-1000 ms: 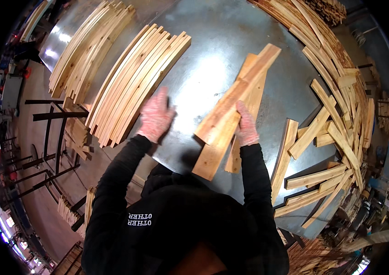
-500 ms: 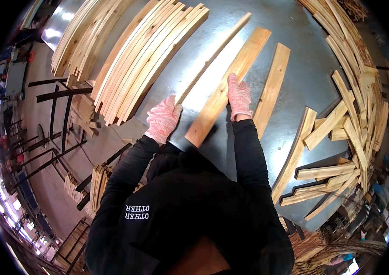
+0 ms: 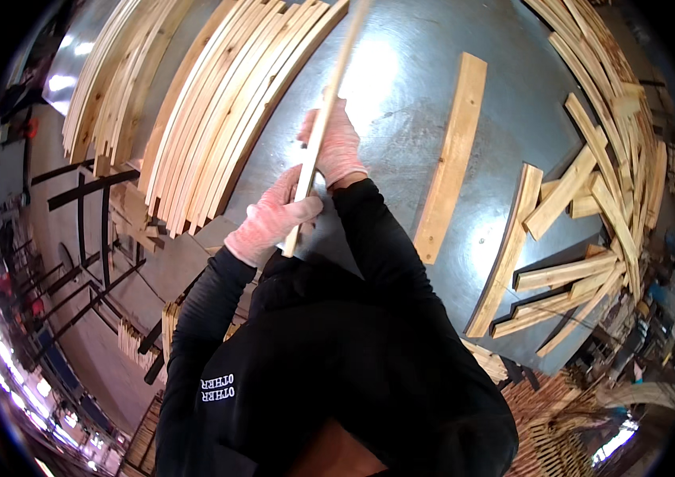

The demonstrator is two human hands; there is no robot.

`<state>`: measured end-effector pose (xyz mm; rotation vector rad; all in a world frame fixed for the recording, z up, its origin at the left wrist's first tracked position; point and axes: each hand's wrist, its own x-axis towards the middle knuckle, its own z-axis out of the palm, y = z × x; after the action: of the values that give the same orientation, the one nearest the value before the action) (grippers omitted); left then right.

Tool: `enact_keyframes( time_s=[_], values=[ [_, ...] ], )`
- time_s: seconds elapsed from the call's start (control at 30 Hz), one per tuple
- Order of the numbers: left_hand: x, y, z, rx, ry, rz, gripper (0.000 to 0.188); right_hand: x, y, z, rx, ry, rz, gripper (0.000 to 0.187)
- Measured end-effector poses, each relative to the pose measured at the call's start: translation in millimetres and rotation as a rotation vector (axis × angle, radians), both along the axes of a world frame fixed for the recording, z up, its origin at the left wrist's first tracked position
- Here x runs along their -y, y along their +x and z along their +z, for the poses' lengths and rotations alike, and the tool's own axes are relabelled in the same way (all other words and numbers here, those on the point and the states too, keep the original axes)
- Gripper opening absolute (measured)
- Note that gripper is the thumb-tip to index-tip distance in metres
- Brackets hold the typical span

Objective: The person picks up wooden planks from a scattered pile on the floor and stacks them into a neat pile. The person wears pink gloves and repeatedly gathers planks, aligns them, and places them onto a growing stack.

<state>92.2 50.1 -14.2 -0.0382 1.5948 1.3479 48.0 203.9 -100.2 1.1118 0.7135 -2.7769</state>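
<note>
A narrow wooden slat (image 3: 341,71) is held up on edge, slanting from the near table edge to the far side. Around its near end my left hand (image 3: 270,221), in a pink-and-white knit glove, is closed with the thumb across it. Farther up, my right hand (image 3: 337,147), gloved alike, grips the slat from its right side, fingertips showing on the left. Whether a second slat lies pressed behind the first, I cannot tell. To the right, a flat wooden slat (image 3: 455,155) lies alone on the grey metal table (image 3: 401,103).
Left of my hands lies a row of slats (image 3: 230,111) set side by side, with another bundle (image 3: 119,79) beyond. Loose short pieces (image 3: 564,282) and a curved pile (image 3: 632,159) cover the right side. Black metal frames (image 3: 83,230) stand left of the table.
My right hand has moved left to join my left. The flat slat it touched has left its spot on the table, and the narrow slat is now raised in both hands.
</note>
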Motion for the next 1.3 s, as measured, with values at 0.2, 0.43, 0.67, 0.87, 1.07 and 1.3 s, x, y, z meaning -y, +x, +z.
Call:
enact_keyframes(
  time_s=[0.2, 0.43, 0.67, 0.87, 1.07, 1.3],
  values=[
    [62.2, -9.0, -76.4, -0.988, -0.831, -0.246, 0.056, -100.8, 105.7, -16.9, 0.775, 2.139, 0.228, 0.101],
    [102.0, -24.3, -52.7, -1.532, -0.887, -0.285, 0.075, -70.2, 112.5, -10.7, 0.365, 1.735, 0.393, 0.078],
    [104.3, -28.1, -67.1, -1.470, -1.045, -0.643, 0.107, 42.2, -7.4, 2.3, 0.109, 1.567, 1.020, 0.051],
    [100.2, -23.2, -71.8, -1.268, -1.220, -0.681, 0.117, -177.4, 191.6, 1.7, 0.783, 2.043, 0.052, 0.074],
    [68.4, -20.4, -61.4, -1.167, -1.305, -0.624, 0.114, -245.3, 344.4, 2.9, 1.242, 1.656, 0.594, 0.099],
    [32.1, -8.0, -61.4, -1.810, -0.997, -0.378, 0.105, -197.6, 208.2, 53.7, 0.060, 0.856, -0.213, 0.079]
  ],
)
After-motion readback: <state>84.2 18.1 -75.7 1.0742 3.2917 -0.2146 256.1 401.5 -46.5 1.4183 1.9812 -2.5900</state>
